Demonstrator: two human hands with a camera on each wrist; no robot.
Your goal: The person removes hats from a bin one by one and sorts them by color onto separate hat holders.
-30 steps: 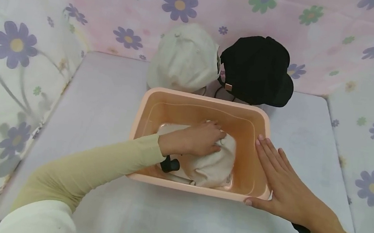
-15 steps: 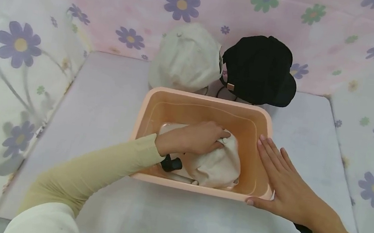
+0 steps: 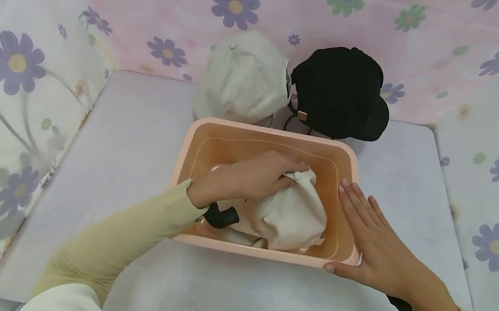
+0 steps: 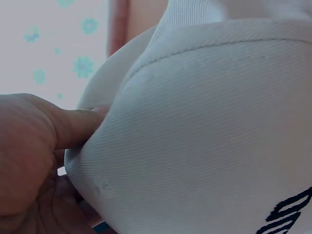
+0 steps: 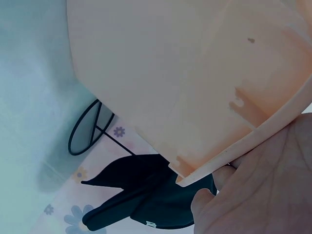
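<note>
Since the earlier frame the left hand (image 3: 256,177) has drawn the cream cotton cap (image 3: 291,216) up and toward the right wall of the peach rectangular plastic basin (image 3: 196,139), so the cap's crown stands higher and its top button shows by the fingertips. That hand's fingers are curled round the cap's fabric, gripping it; the left wrist view shows the thumb (image 4: 73,126) pressed into the twill beside dark embroidered lettering (image 4: 287,217). The cap sits inside the basin, toward its right and near side, with a black wrist-mounted device (image 3: 220,216) just beside it at the cuff of the pale yellow sleeve (image 3: 129,234).

The right hand (image 3: 373,241) has stayed flat against the basin's right rim, fingers straight and together, palm over the near right corner; it holds nothing in a curl. From the right wrist view the basin's underside and rim lip fill the frame, with the palm (image 5: 273,185) touching the rim.

Behind the basin, a second off-white cap (image 3: 242,77) and a black cap (image 3: 337,91) sit side by side on thin wire stands, touching or nearly so. All of it rests on a table covered in a pale lilac-white cloth (image 3: 132,127). Fabric walls printed with purple and green daisies (image 3: 236,5) enclose the table at the back and both sides, pink at the back, whiter at the sides.
</note>
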